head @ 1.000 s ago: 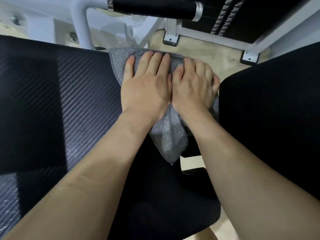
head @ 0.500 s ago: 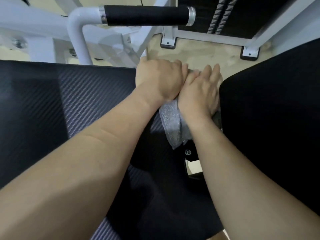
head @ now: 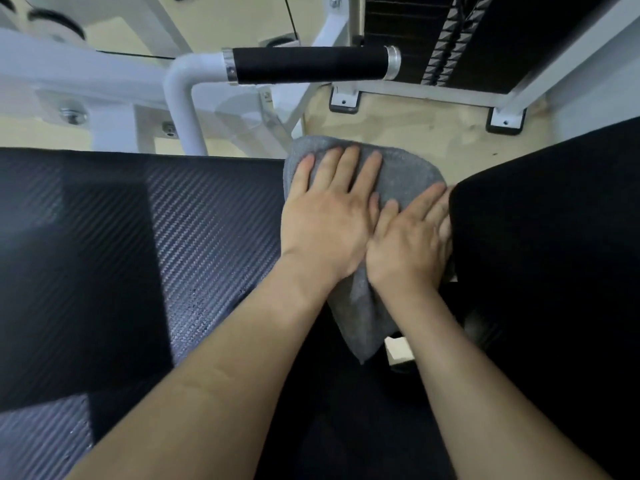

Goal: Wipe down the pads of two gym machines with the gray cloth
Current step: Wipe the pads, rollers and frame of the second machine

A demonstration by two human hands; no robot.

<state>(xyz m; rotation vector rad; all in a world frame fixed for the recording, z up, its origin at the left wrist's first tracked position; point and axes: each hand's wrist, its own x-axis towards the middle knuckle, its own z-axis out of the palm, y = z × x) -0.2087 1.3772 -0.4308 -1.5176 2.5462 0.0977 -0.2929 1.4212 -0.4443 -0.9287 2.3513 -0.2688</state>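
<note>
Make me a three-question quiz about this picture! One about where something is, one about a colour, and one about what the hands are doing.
1. Where is the black-grip handle?
A. Beyond the cloth, higher in the picture
B. Under the cloth
C. In a hand

2. What colour is the cloth?
A. Red
B. Gray
C. Yellow

3. How are the hands on the cloth?
A. Clenched in fists
B. Lifted off it
C. Laid flat, fingers spread

Answers:
1 A, the handle sits above the cloth in the picture, untouched.
2 B, it is plainly gray.
3 C, the left hand and right hand lie open, pressing on it.
</note>
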